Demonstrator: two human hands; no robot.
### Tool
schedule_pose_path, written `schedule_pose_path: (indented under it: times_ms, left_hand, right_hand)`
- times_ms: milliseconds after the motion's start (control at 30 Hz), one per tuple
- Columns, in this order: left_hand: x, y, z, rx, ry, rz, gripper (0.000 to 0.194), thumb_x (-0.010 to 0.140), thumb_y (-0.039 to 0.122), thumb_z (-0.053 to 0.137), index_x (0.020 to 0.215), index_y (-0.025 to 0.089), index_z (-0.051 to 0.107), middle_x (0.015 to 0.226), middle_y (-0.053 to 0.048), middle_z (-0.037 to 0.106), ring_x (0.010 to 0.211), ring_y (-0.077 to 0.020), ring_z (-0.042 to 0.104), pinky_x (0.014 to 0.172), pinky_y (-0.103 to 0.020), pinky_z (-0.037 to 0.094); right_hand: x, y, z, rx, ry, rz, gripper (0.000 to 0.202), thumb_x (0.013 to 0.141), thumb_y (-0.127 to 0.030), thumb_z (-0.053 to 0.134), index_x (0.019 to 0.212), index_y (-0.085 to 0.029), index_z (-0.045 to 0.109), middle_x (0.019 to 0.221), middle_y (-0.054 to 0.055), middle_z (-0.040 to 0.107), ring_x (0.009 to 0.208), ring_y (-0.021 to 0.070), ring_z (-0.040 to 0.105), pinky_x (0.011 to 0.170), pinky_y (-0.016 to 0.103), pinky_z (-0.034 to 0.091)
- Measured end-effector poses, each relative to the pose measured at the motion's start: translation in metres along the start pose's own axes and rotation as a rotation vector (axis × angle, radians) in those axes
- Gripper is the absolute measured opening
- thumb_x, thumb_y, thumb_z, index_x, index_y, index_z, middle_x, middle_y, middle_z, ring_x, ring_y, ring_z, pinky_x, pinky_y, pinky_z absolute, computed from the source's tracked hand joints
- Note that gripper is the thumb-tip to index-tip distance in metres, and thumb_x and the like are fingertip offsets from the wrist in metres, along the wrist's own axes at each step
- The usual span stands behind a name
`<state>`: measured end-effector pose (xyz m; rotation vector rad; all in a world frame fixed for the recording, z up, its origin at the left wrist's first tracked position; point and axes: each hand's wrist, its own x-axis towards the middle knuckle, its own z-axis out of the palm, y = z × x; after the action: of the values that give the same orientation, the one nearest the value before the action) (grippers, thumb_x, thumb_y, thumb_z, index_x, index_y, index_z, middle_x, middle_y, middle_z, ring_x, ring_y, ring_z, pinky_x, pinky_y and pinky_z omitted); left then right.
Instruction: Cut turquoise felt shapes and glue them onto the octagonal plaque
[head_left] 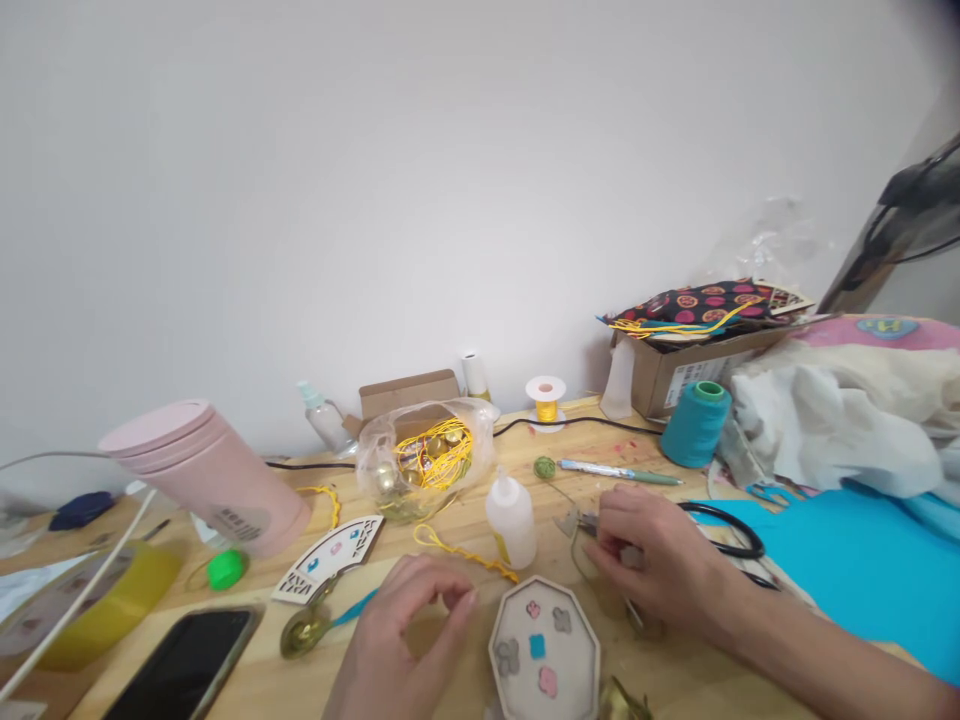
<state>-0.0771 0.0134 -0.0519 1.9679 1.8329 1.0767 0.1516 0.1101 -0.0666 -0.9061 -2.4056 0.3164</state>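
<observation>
My left hand (409,630) hovers over the table left of an octagonal white box (546,650) decorated with small pink, grey and blue pieces. Its thumb and index fingertips meet in a loose pinch; anything between them is too small to make out. A blue ribbon (352,608) with a brass bell (306,630) reaches behind this hand. My right hand (660,555), fingers curled closed, lies over the scissors (727,530), covering their middle. Green thread (576,550) runs beside its fingertips from a small ball (544,467). What those fingers grip is hidden.
A white squeeze bottle (511,525) stands behind the box, near a yellow braided cord (480,562). Left are a fan-shaped panel (328,560), a pink tumbler (217,480) and a phone (187,665). Right are a teal thread cone (696,425), blue fabric (847,560) and a cardboard box (675,375).
</observation>
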Motion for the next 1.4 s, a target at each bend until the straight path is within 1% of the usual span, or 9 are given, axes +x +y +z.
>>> schedule_pose_path:
  times_ms: [67, 200, 467, 600, 700, 900, 1133, 1267, 1400]
  left_hand:
    - [0.0, -0.001, -0.001, 0.014, 0.0, -0.012, 0.011, 0.077, 0.028, 0.056, 0.068, 0.022, 0.06, 0.068, 0.002, 0.062, 0.066, -0.0165, 0.057, 0.063, -0.026, 0.045]
    - [0.001, -0.002, 0.001, 0.039, -0.007, -0.05, 0.011, 0.078, 0.029, 0.056, 0.075, 0.021, 0.063, 0.077, -0.001, 0.066, 0.073, -0.0181, 0.061, 0.067, -0.028, 0.048]
    - [0.003, -0.003, -0.008, 0.063, 0.018, -0.105, 0.016, 0.079, 0.035, 0.055, 0.084, 0.021, 0.062, 0.091, -0.005, 0.066, 0.09, -0.0238, 0.06, 0.079, -0.039, 0.048]
    - [0.021, 0.025, -0.025, -0.107, 0.029, -0.163, 0.061, 0.068, 0.038, 0.067, 0.123, 0.027, 0.042, 0.132, -0.007, 0.045, 0.118, -0.029, 0.042, 0.096, -0.048, 0.036]
    - [0.04, 0.06, -0.024, -0.42, 0.053, -0.151, 0.054, 0.063, 0.031, 0.071, 0.114, 0.026, 0.053, 0.121, -0.005, 0.056, 0.112, -0.0266, 0.05, 0.09, -0.037, 0.045]
    - [0.069, 0.101, -0.001, -0.985, 0.308, -0.252, 0.024, 0.072, 0.034, 0.065, 0.09, 0.019, 0.064, 0.089, -0.001, 0.068, 0.092, -0.0177, 0.062, 0.074, -0.022, 0.051]
    - [0.088, 0.132, 0.011, -0.977, 0.378, -0.179, 0.035, 0.071, 0.037, 0.066, 0.101, 0.018, 0.062, 0.084, 0.0, 0.066, 0.08, -0.0165, 0.065, 0.065, -0.022, 0.053]
    - [0.076, 0.114, 0.012, -0.865, 0.171, -0.041, 0.03, 0.073, 0.025, 0.066, 0.102, 0.022, 0.058, 0.095, 0.0, 0.067, 0.087, -0.0152, 0.063, 0.077, -0.025, 0.051]
    - [0.047, 0.059, 0.008, -0.254, 0.005, 0.035, 0.019, 0.075, 0.02, 0.062, 0.093, 0.024, 0.063, 0.101, -0.001, 0.066, 0.1, -0.0197, 0.056, 0.091, -0.037, 0.041]
  right_hand:
    - [0.004, -0.004, 0.0, 0.104, 0.022, 0.018, 0.007, 0.071, -0.012, 0.054, 0.071, -0.018, 0.056, 0.076, 0.005, 0.058, 0.074, 0.02, 0.053, 0.065, 0.031, 0.041]
    - [0.023, -0.017, 0.009, 0.193, -0.015, 0.059, 0.058, 0.061, -0.026, 0.072, 0.112, -0.015, 0.048, 0.112, 0.013, 0.054, 0.102, 0.0281, 0.047, 0.085, 0.041, 0.038]
    - [0.055, -0.037, 0.013, 0.247, -0.144, -0.023, 0.025, 0.064, -0.024, 0.07, 0.086, -0.018, 0.059, 0.082, 0.004, 0.064, 0.074, 0.0222, 0.056, 0.065, 0.032, 0.044]
    - [0.061, -0.047, -0.017, 0.399, -0.133, -0.247, 0.038, 0.074, -0.026, 0.063, 0.109, -0.018, 0.05, 0.1, 0.007, 0.06, 0.085, 0.0222, 0.055, 0.072, 0.032, 0.043]
    - [0.062, -0.058, -0.031, 0.536, -0.154, -0.326, 0.04, 0.078, -0.022, 0.059, 0.116, -0.018, 0.046, 0.111, 0.008, 0.056, 0.095, 0.0223, 0.052, 0.08, 0.034, 0.042]
    - [0.049, -0.065, -0.017, 1.32, 0.168, 0.191, 0.031, 0.071, -0.025, 0.068, 0.098, -0.023, 0.054, 0.091, 0.001, 0.06, 0.083, 0.0192, 0.056, 0.067, 0.027, 0.047]
    - [0.068, -0.088, -0.03, 1.769, 0.242, 0.249, 0.029, 0.083, -0.042, 0.047, 0.106, -0.026, 0.055, 0.101, 0.002, 0.059, 0.089, 0.0223, 0.056, 0.07, 0.032, 0.05]
    - [0.065, -0.073, -0.038, 1.925, 0.284, 0.345, 0.029, 0.083, -0.044, 0.047, 0.098, -0.022, 0.058, 0.084, 0.001, 0.061, 0.064, 0.0141, 0.056, 0.055, 0.021, 0.051]
    - [0.043, -0.045, -0.033, 2.094, 0.244, 0.672, 0.024, 0.081, -0.042, 0.053, 0.081, -0.019, 0.059, 0.065, -0.002, 0.058, 0.038, 0.0053, 0.041, 0.035, 0.012, 0.041]
